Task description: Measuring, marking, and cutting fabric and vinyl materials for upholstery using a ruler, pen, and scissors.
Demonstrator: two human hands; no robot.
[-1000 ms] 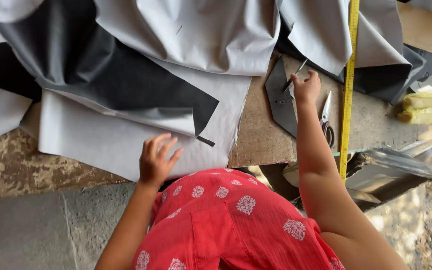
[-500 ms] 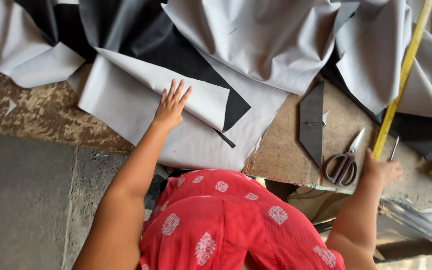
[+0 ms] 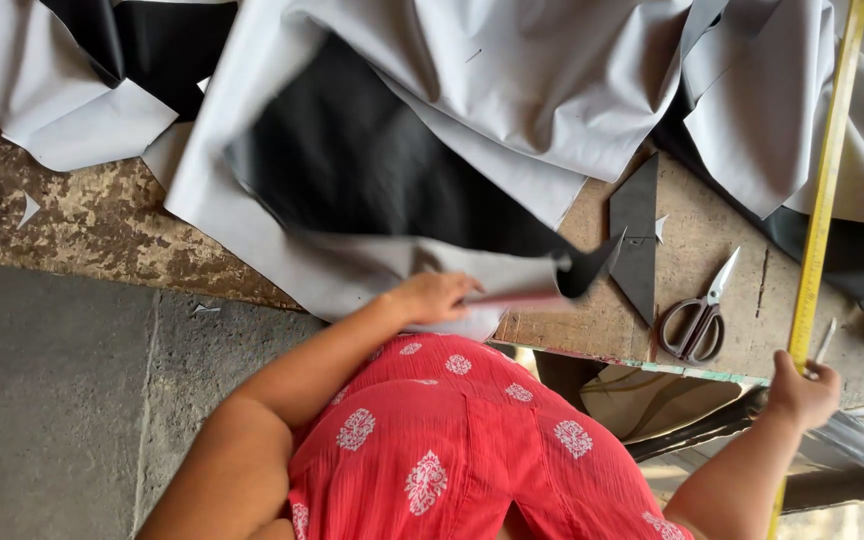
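**Hands at the cloth and the tape on a worn table**

A wide sheet (image 3: 512,90), grey on one face and black on the other, lies heaped over most of the table (image 3: 722,250), its folds running well beyond the fingers of both hands. One flap of it (image 3: 372,180), black side up and blurred, rises just above the left hand (image 3: 437,298). That hand's fingers are curled together and pinch the flap's grey edge, which runs off past the fingertips towards a dark point. A person in a red printed dress (image 3: 472,450) fills the lower middle of the head view, with both bare arms reaching up to the work.

A yellow tape (image 3: 820,210) runs in a long line from the top of the view down to the right hand (image 3: 802,392) at the table's near edge. The right fingers are closed around the tape's lower end; a thin pen (image 3: 825,342) sticks up just beside them, and whether they grip it too cannot be told. A dark triangular offcut (image 3: 637,235) lies between the two hands. Scissors (image 3: 697,315), blades shut, rest just beyond the right fingers, beside the offcut.
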